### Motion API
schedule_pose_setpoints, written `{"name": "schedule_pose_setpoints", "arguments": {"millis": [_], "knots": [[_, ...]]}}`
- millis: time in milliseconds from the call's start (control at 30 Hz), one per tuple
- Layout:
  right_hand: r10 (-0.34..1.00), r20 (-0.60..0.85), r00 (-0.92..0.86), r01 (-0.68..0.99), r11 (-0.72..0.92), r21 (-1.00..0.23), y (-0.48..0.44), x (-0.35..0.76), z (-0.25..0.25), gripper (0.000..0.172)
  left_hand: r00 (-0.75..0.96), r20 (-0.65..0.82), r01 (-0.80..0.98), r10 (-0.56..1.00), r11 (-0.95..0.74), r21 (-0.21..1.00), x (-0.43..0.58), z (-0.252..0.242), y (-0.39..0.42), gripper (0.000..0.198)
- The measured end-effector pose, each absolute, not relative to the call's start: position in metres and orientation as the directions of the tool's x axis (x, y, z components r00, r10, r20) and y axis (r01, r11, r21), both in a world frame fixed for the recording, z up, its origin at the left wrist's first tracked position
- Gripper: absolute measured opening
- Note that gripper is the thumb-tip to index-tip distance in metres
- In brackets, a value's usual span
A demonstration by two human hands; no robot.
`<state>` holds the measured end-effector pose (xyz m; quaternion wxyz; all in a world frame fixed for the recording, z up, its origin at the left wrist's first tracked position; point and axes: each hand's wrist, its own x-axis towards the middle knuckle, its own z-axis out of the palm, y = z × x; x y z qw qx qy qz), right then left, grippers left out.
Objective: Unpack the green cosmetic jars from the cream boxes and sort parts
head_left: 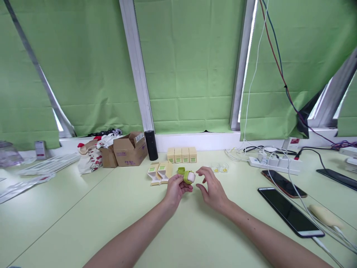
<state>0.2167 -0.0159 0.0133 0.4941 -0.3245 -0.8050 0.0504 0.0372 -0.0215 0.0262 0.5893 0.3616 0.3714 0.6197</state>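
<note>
Forearms (134,238) angle inward; left hand (175,190) pinches green gadget (188,177), right hand (213,189) curled.

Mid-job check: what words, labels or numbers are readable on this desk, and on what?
No text is legible in this view.
Cardboard box: purple print and a white flap label, too blurred.
Four small beige boxes: green labels, too small.
White box by the power strip: red mark, too blurred.
Small pack at far left: red print, too blurred.
Green-and-white piece in the left hand: no text shows.
</note>
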Motion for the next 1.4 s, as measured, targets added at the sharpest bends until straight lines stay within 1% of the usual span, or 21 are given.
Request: {"name": "schedule_pose_setpoints", "arguments": {"millis": [200, 300, 400, 500, 567, 633, 700, 767, 833, 900, 1000, 1133, 1267, 1400], "knots": [[0.478, 0.799, -0.366, 0.477, 0.833, -0.281, -0.017, 0.225, 0.011, 0.048, 0.025, -0.006, -0.438, 1.000, 0.016, 0.899, 0.042, 0.027, -0.028, 0.017], [0.462, 0.794, -0.395, 0.451, 0.850, -0.271, -0.019, 0.224, 0.012, 0.043, 0.059, -0.015, -0.411, 0.998, 0.038, 0.911, 0.043, 0.027, -0.030, 0.017], [0.496, 0.788, -0.365, 0.391, 0.850, -0.354, -0.020, 0.223, 0.013, 0.039, 0.084, -0.007, -0.387, 0.996, 0.039, 0.921, 0.043, 0.027, -0.031, 0.022], [0.580, 0.762, -0.289, 0.271, 0.813, -0.516, -0.020, 0.222, 0.015, 0.032, 0.097, 0.016, -0.367, 0.995, 0.021, 0.930, 0.042, 0.027, -0.031, 0.033], [0.660, 0.712, -0.240, 0.158, 0.750, -0.642, -0.019, 0.221, 0.017, 0.025, 0.086, 0.014, -0.347, 0.996, 0.017, 0.938, 0.041, 0.027, -0.030, 0.041], [0.753, 0.624, -0.207, 0.027, 0.642, -0.766, -0.017, 0.220, 0.018, 0.024, 0.062, 0.010, -0.323, 0.998, 0.011, 0.946, 0.040, 0.027, -0.030, 0.045], [0.842, 0.504, -0.192, -0.123, 0.489, -0.863, -0.015, 0.218, 0.018, 0.030, 0.028, 0.011, -0.306, 1.000, -0.002, 0.952, 0.039, 0.027, -0.028, 0.045], [0.904, 0.376, -0.204, -0.269, 0.318, -0.909, -0.014, 0.217, 0.017, 0.038, 0.001, 0.014, -0.300, 1.000, -0.013, 0.954, 0.038, 0.026, -0.027, 0.043], [0.930, 0.267, -0.252, -0.383, 0.158, -0.910, -0.014, 0.217, 0.017, 0.040, -0.018, 0.028, -0.301, 0.999, -0.032, 0.953, 0.036, 0.024, -0.024, 0.041], [0.931, 0.186, -0.314, -0.459, 0.022, -0.888, -0.014, 0.218, 0.017, 0.040, -0.030, 0.043, -0.301, 0.999, -0.050, 0.952, 0.035, 0.021, -0.021, 0.040], [0.930, 0.099, -0.355, -0.505, -0.102, -0.857, -0.014, 0.219, 0.017, 0.040, -0.042, 0.047, -0.289, 0.998, -0.058, 0.956, 0.034, 0.017, -0.018, 0.039], [0.941, 0.028, -0.337, -0.518, -0.161, -0.840, -0.010, 0.219, 0.014, 0.038, -0.060, 0.059, -0.263, 0.996, -0.073, 0.962, 0.036, 0.017, -0.019, 0.038], [0.942, 0.016, -0.336, -0.523, -0.172, -0.835, -0.008, 0.219, 0.013, 0.035, -0.073, 0.085, -0.258, 0.994, -0.101, 0.961, 0.037, 0.019, -0.021, 0.037], [0.940, 0.012, -0.342, -0.537, -0.185, -0.823, -0.010, 0.218, 0.015, 0.041, -0.122, 0.154, -0.237, 0.980, -0.179, 0.955, 0.037, 0.018, -0.020, 0.039]]}}
